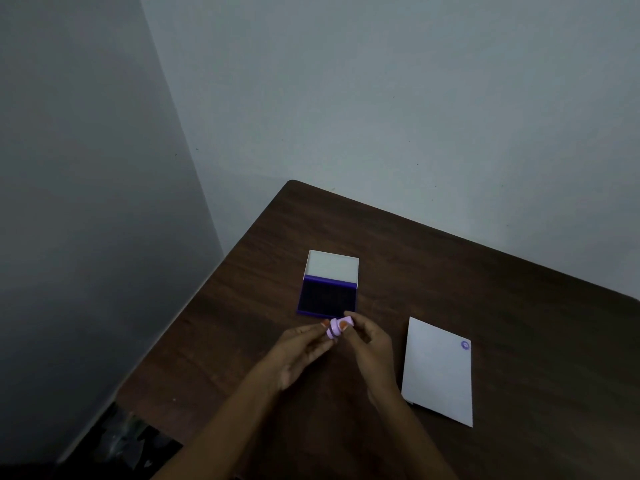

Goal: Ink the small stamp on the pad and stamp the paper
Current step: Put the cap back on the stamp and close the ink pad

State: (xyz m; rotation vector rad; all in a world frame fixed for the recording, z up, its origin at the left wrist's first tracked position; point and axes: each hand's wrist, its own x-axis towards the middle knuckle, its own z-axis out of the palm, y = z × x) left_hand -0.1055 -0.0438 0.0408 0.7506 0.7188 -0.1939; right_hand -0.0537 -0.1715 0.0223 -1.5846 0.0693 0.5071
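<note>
A small lilac stamp [336, 328] with a dark band around its middle is held just in front of the ink pad. My left hand [300, 355] grips its lower end and my right hand [367, 344] pinches its upper end with thumb and forefinger. The ink pad [327, 296] lies open on the table, its dark purple pad facing up and its white lid [331, 265] tilted back behind it. A white sheet of paper [437, 372] lies to the right of my hands, with one round purple stamp mark [465, 345] near its far right corner.
The dark wooden table [519, 306] stands in a room corner against grey walls. Its left edge runs diagonally toward me, with dark clutter on the floor [124, 441] beyond it at the lower left.
</note>
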